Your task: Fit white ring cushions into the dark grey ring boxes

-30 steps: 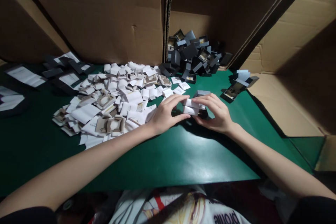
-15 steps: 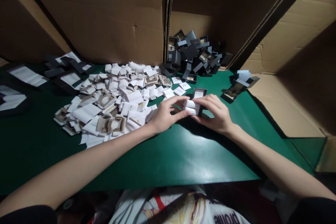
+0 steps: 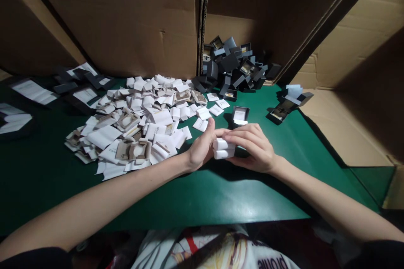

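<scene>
Between thumb and fingers, my right hand (image 3: 254, 146) grips a folded white card insert (image 3: 223, 149), which shows as two rounded white layers, one above the other. My left hand (image 3: 203, 146) is close against its left side, thumb raised and apart from the fingers; the fingertips are partly hidden behind the insert, so contact is unclear. Just beyond both hands, a small open black box (image 3: 240, 113) with white inside rests on the green table (image 3: 221, 201). A few flat white cards (image 3: 200, 125) lie beyond my left hand.
A wide heap of folded white inserts (image 3: 135, 122) covers the table's left middle. Black boxes (image 3: 232, 63) pile up at the back against cardboard walls (image 3: 126, 17). More black boxes lie at far left (image 3: 83, 92) and one group at right (image 3: 288, 103).
The white insert has come nearer to me, away from the black box. My left hand has loosened from it, its thumb now up; my right hand keeps its grip.
</scene>
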A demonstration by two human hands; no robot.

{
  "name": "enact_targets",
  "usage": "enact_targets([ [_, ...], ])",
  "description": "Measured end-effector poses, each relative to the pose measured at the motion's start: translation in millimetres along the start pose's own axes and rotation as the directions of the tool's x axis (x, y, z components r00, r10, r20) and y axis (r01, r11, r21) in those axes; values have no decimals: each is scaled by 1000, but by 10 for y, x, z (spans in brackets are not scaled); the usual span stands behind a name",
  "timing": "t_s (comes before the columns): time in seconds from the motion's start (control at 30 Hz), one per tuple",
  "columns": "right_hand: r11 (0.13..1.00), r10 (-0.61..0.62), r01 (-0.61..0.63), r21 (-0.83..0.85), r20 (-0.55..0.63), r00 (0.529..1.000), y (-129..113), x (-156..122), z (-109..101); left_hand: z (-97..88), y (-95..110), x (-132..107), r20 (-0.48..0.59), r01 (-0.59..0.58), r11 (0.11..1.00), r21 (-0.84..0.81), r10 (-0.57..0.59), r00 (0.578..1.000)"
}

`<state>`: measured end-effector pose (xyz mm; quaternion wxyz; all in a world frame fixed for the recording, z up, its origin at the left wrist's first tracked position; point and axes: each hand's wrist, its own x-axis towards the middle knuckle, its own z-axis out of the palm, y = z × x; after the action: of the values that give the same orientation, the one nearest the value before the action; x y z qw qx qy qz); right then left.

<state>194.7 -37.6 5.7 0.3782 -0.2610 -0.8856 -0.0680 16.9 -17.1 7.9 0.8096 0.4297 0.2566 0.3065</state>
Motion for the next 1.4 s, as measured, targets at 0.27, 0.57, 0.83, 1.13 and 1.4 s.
enact_targets([
  [0.27, 1000, 8, -8, -5, -26, 1000, -142, 25, 64, 124, -86, -90, -278, -7, 1000, 18, 12, 960],
  [0.57, 998, 0, -4, -66, -67, 998, -190, 15, 67, 128, -100, -109, -367, -28, 990, 136, 76, 927],
  [0.83, 998, 26, -33, -60, -121, 992, -106, 54, 15, 85, -63, -26, -222, -42, 995, 92, 62, 973],
  [1.13, 878, 478, -466, 107, -175, 861, 176, 20, -67, -191, 104, 127, -366, -248, 953, 173, 296, 882],
  [1.4, 864, 236, -302, 404, 205, 950, 120, 9, 14, -268, 63, 165, -233, -250, 775, 580, 452, 861],
])
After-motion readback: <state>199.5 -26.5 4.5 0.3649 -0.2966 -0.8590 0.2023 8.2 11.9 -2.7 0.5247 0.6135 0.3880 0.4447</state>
